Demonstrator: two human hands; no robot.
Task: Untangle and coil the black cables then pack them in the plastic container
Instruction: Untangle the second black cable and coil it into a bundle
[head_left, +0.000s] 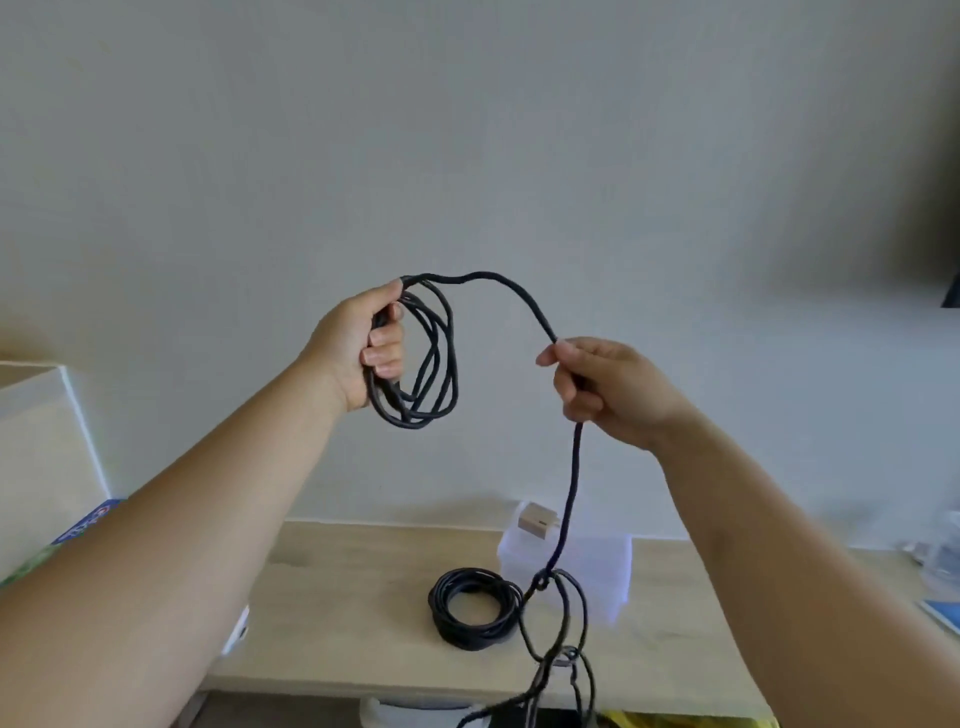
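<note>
Head view: both arms are held up in front of a plain wall. The left hand (363, 348) is closed tight around a bunch of black loops (431, 364), and the loops hang down from the fist. One black cable (519, 296) is seen going up out of the loops, over in a hump, and down to the right hand (608, 389). The right hand is pinched shut on this cable. From there the cable drops down to a loose tangle (563, 623) near the front edge of the wooden table (337, 597). A second black cable, already wound into a neat coil (475, 608), is laid flat on the table. Just behind the coil a clear plastic container (597, 566) is set, with a small beige block (537, 522) that may be a plug on top. The tangle is blurred, so its knots cannot be counted.
</note>
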